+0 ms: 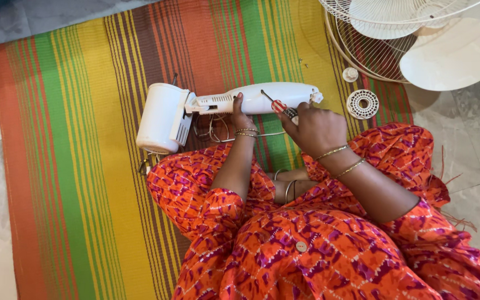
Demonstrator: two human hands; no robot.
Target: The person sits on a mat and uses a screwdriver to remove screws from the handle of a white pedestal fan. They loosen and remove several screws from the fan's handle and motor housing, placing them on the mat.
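Note:
A white fan motor housing [162,116] with its white neck piece [268,97] lies sideways on the striped mat [73,139] in front of me. My left hand [241,116] rests against the underside of the neck, fingers curled on it. My right hand [313,128] grips a red-handled screwdriver [278,105], its thin shaft angled up-left onto the neck. Loose wires [212,130] trail under the neck beside my left wrist. Bangles sit on both wrists.
A fan guard grille [373,55] and white fan blades [451,53] lie at the top right. A round white slotted cap [362,104] and a small white knob [350,74] sit on the mat near them. My orange patterned clothing fills the lower frame; tiled floor surrounds the mat.

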